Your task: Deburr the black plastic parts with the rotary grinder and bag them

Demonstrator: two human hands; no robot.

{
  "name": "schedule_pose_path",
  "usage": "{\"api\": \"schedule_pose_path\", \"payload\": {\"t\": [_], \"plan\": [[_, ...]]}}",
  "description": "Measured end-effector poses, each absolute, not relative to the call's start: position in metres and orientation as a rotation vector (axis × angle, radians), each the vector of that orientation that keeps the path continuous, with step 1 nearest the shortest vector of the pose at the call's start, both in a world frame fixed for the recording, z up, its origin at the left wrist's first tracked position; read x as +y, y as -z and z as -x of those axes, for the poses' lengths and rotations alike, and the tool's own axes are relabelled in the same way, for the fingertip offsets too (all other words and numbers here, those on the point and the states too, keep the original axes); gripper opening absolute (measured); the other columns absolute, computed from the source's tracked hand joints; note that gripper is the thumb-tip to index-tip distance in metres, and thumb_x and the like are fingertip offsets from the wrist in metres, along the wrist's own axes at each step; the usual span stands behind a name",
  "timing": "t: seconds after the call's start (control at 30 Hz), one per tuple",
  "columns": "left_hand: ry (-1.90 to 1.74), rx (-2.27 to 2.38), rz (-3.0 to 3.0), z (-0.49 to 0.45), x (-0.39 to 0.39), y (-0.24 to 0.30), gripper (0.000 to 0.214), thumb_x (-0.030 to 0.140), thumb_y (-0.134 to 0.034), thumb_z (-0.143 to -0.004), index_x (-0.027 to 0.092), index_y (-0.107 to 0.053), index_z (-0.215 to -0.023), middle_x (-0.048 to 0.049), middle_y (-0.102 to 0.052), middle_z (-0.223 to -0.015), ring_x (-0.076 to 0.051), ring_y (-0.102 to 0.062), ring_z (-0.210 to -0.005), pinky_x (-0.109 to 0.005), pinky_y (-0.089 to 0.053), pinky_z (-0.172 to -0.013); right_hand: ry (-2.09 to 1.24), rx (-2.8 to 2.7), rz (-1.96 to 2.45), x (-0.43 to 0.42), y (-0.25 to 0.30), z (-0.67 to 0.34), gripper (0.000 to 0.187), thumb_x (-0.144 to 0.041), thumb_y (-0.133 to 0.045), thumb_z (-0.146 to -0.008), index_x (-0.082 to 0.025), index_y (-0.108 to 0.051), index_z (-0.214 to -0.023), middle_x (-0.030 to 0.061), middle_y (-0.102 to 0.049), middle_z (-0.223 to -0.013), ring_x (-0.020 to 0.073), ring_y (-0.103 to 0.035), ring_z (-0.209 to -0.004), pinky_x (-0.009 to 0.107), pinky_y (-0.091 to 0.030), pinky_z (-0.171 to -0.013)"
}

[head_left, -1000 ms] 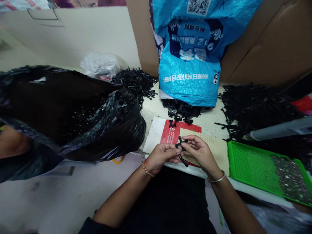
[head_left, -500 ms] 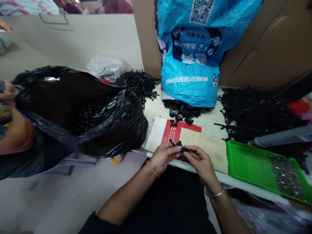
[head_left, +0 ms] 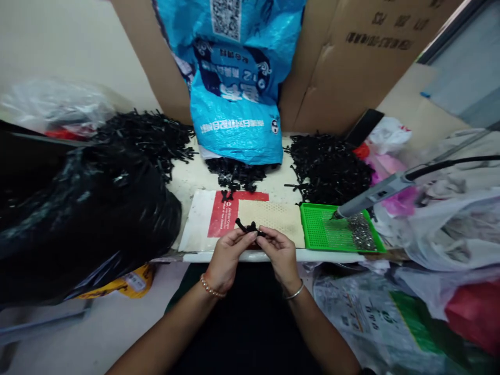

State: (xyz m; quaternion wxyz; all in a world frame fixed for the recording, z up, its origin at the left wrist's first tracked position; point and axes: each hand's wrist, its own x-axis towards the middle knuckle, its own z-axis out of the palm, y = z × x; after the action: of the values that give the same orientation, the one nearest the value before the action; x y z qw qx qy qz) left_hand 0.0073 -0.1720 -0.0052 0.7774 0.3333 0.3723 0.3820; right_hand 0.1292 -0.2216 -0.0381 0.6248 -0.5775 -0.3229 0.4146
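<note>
Both hands meet over the near edge of the table, pinching small black plastic parts [head_left: 242,225] between them. My left hand [head_left: 230,255], with a beaded bracelet at the wrist, has its thumb and fingers closed on one side. From the other side my right hand [head_left: 279,252], wearing a silver bangle, grips with thumb and fingertips. A thin arm with a round end sticks up to the left of the fingers; the rest is partly hidden. Beneath and beyond lie a cream textured mat [head_left: 273,219] and a red and white card [head_left: 199,219].
A green tray [head_left: 312,229] of small metal pieces sits to the right, an electric screwdriver [head_left: 375,195] angled over it. Black parts are piled left [head_left: 148,135] and right [head_left: 328,166]. A blue sack [head_left: 238,125] stands behind; a black bag [head_left: 117,208] bulges at left.
The view has swung to the right, bringing the screwdriver and the plastic bags at right fully into sight. Both hands still hold the black parts together in front of me.
</note>
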Motion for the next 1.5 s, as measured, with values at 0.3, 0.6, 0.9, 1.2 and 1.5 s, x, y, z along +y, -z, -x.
{"api": "schedule_pose_path", "payload": {"t": [0.3,0.6,0.9,1.2,1.5], "plan": [[-0.764,0.904,-0.682,-0.043,-0.140,0.004,0.032,0.028,-0.086,-0.062,0.011,-0.070,-0.083,-0.0061,-0.073,-0.084,-0.013,-0.067,-0.072,-0.021,-0.054,-0.067,-0.041,-1.034,1.498,-0.239,0.010,-0.209,0.059,-0.032,-0.068,-0.081,-0.027,-0.047,-0.135,0.0099,-0.048,-0.131,0.0232,-0.052,-0.118,0.044,-0.047,-0.101],[-0.348,0.865,-0.766,-0.106,-0.116,0.013,0.010,0.013,-0.074,-0.077,0.008,-0.065,-0.079,-0.0093,-0.071,-0.081,-0.013,-0.067,-0.065,-0.020,-0.054,-0.054,-0.317,-0.948,1.354,-0.183,-0.025,-0.314,0.059,-0.033,-0.065,-0.082,-0.028,-0.038,-0.134,0.0017,-0.069,-0.096,0.0159,-0.065,-0.083,0.037,-0.054,-0.083],[-0.280,0.886,-0.822,-0.125,-0.112,0.036,0.015,0.009,-0.078,-0.072,0.007,-0.063,-0.068,-0.0053,-0.067,-0.069,-0.013,-0.065,-0.062,-0.023,-0.055,-0.055,-0.298,-0.648,1.187,-0.183,0.001,-0.329,0.028,-0.033,-0.067,-0.077,-0.023,-0.056,-0.101,-0.0115,-0.041,-0.049,0.0070,-0.037,-0.039,0.019,-0.035,-0.040],[-0.243,0.899,-0.855,-0.124,-0.111,0.034,0.013,0.009,-0.077,-0.073,0.008,-0.064,-0.071,-0.0046,-0.067,-0.072,-0.011,-0.064,-0.063,-0.020,-0.054,-0.054,-0.292,-0.595,1.129,-0.185,0.015,-0.336,0.020,-0.036,-0.065,-0.080,-0.022,-0.055,-0.090,-0.0109,-0.039,-0.048,0.0065,-0.034,-0.038,0.019,-0.036,-0.040],[-0.247,0.903,-0.821,-0.127,-0.111,0.033,0.015,0.009,-0.078,-0.072,0.009,-0.064,-0.072,-0.0040,-0.067,-0.070,-0.011,-0.064,-0.062,-0.019,-0.053,-0.053,-0.278,-0.607,1.150,-0.181,0.020,-0.338,0.022,-0.037,-0.066,-0.080,-0.021,-0.055,-0.089,-0.0106,-0.040,-0.048,0.0070,-0.035,-0.038,0.021,-0.035,-0.040]]}}
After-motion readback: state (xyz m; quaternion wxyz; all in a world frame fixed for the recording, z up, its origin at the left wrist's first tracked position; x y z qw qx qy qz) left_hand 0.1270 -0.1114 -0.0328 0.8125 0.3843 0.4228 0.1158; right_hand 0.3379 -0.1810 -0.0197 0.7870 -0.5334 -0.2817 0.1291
